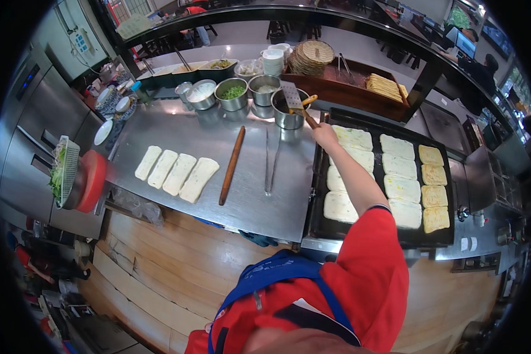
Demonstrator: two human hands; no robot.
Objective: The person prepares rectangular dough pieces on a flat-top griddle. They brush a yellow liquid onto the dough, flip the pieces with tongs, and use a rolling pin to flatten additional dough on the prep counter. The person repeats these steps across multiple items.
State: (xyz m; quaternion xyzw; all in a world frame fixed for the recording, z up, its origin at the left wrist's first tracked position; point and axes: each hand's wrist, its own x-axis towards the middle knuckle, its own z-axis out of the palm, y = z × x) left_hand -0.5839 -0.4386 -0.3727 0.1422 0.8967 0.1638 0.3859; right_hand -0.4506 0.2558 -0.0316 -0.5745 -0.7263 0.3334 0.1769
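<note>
My right hand [326, 136] is closed around the wooden handle of a perforated metal spatula [293, 98], whose blade is over or beside a steel pot [288, 120] with a yellow-orange handle in it. Under my right arm lies a black griddle [377, 186] with rows of pale flatbreads [399, 166] and a column of browned ones [434, 196]. Several raw dough pieces [184, 173] lie on the steel worktop [248, 199], left of a wooden rolling pin [232, 166] and metal tongs [272, 163]. My left hand is out of view.
Steel pots, one with chopped greens [232, 94], line the worktop's back. Behind stand white bowls [273, 62], stacked woven trays [312, 57] and a wooden tray [336, 95] with fried dough sticks. A vegetable basket [68, 172] is at left. Other people are in the background.
</note>
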